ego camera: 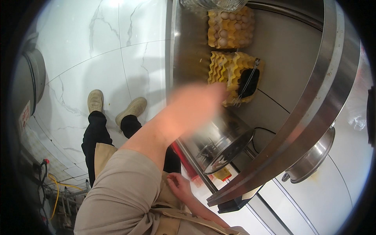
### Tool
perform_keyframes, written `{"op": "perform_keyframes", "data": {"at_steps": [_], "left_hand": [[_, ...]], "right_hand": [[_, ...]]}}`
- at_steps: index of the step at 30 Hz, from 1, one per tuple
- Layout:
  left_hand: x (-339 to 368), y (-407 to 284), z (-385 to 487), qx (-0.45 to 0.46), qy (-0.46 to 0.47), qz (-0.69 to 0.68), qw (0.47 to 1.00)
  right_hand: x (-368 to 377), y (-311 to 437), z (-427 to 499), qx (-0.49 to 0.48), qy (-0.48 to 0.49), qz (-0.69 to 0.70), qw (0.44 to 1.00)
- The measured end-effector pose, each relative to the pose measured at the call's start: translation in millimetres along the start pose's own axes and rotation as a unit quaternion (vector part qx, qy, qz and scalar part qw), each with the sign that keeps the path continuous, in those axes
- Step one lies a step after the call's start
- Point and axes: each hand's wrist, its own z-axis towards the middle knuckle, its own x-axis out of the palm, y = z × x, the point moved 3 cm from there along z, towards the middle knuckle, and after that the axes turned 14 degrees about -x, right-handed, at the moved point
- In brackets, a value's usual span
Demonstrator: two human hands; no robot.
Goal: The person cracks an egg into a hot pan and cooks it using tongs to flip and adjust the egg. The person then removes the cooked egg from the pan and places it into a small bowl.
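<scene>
My left hand (199,102), blurred by motion, reaches across to the right over the lower steel shelf (188,58). Its fingers lie in front of a stack of yellow egg trays (220,69); the blur hides whether they touch or hold anything. On that stack rest a black flat object (249,83) and a thin metal utensil with wires, perhaps a whisk (249,80). Behind it, another tray stack (230,29) holds several eggs (223,33). Close to my apron, my right hand (179,185) hangs with loosely bent fingers, nothing visible in it.
A shiny steel pot (220,138) occupies the shelf's near end. The steel upper counter edge (320,97) curves above, near a steel pan (311,157). Clear plastic (216,4) covers something at the top. A large grey bin (35,73) and yellow cable (58,194) are left.
</scene>
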Motion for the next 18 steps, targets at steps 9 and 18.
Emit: {"op": "perform_keyframes", "data": {"at_steps": [9, 18], "left_hand": [[-15, -6, -5, -0.014, -0.006, -0.01, 1.0], [-47, -9, -41, -0.055, 0.02, -0.071, 0.996]], "right_hand": [[1, 0, 0, -0.004, 0.003, 0.006, 1.0], [2, 9, 1, -0.004, 0.024, -0.015, 1.0]]}}
